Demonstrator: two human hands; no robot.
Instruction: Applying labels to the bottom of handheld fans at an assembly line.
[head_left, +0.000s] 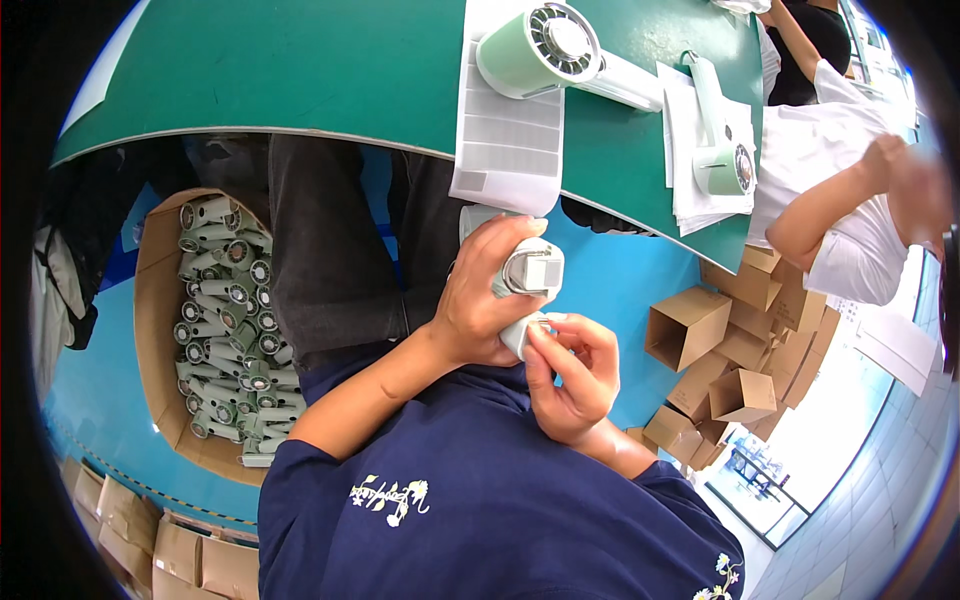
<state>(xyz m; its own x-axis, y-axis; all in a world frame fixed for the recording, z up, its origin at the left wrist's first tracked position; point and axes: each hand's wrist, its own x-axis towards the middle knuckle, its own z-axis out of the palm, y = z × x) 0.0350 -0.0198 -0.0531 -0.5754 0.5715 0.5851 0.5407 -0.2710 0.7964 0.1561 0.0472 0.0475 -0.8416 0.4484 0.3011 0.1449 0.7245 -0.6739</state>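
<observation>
- Table (300, 70): green top, spans the upper part of the view; its near edge curves across above the person's lap.
- Carton (152, 330): large, open, on the blue floor left of the legs, below the table's near edge. Contains many pale green handheld fans (240, 290), heaped in mixed directions.
- Cardboard boxes (690, 325): brown, piled on the floor beyond the table's near right corner; several stand open.
- Co-worker (820, 140): white shirt, beside the table's right edge.
- Label sheet (510, 150): white with grey rows, overhangs the table's near edge.
- Papers (685, 190): loose stack at the table's near right corner.
- First fan (560, 50): pale green, head on the label sheet, handle pointing toward the table's right edge.
- Second fan (711, 115): lies on the papers, head nearest the corner.
- Left hand (475, 290): fingers wrapped around a pale device (530, 270), between torso and near edge, squared end exposed. Pale section (513, 335) below it; cannot tell whether joined.
- Right hand (575, 380): thumb and fingertips pinched together at that section; anything between them too small to identify.
</observation>
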